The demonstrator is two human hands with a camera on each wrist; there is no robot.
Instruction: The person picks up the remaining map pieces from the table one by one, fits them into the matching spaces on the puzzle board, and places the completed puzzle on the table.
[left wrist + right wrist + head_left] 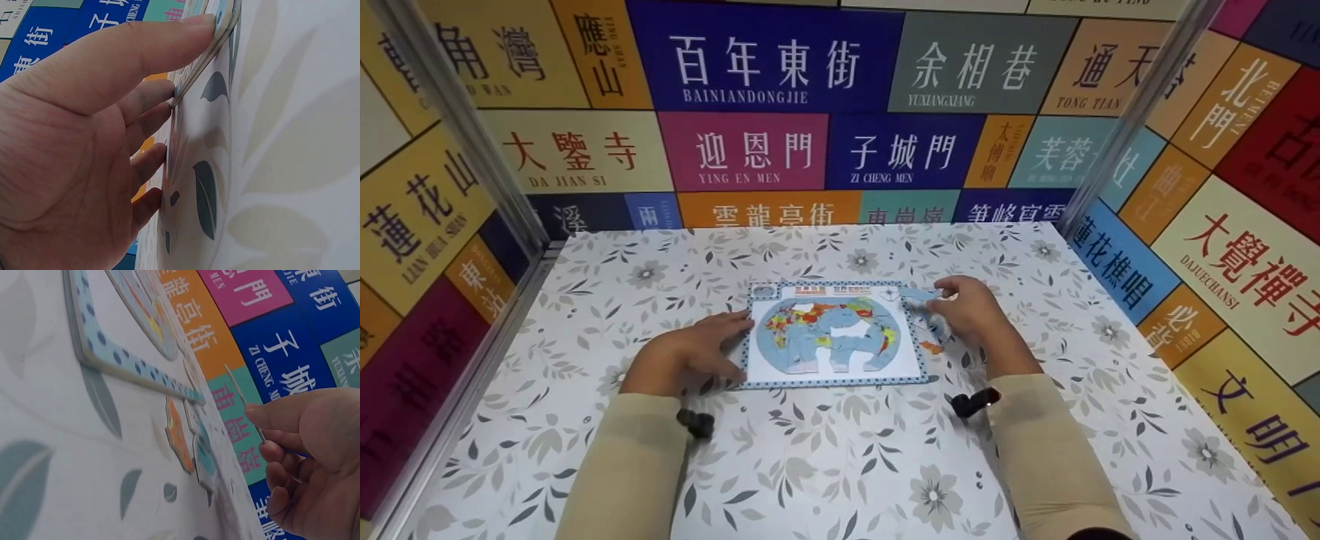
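Observation:
A world map jigsaw puzzle board (840,383) with a blue dotted border lies flat on the table. White gaps show between its map pieces, mainly at the lower middle and right of the oval. My left hand (686,352) rests at the board's left edge; in the left wrist view its thumb (180,39) lies on the rim and the fingers are fairly straight. Beyond the upper right corner, my right hand (971,309) pinches a thin puzzle piece (239,387) between thumb and fingers, seen edge-on. Its printed face is hidden in the right wrist view.
Loose puzzle pieces lie against the board's right side, among them an orange piece (179,436) and a blue piece (203,458). The table (840,450) wears a floral cloth. Walls with coloured sign panels (765,56) stand behind and on both sides.

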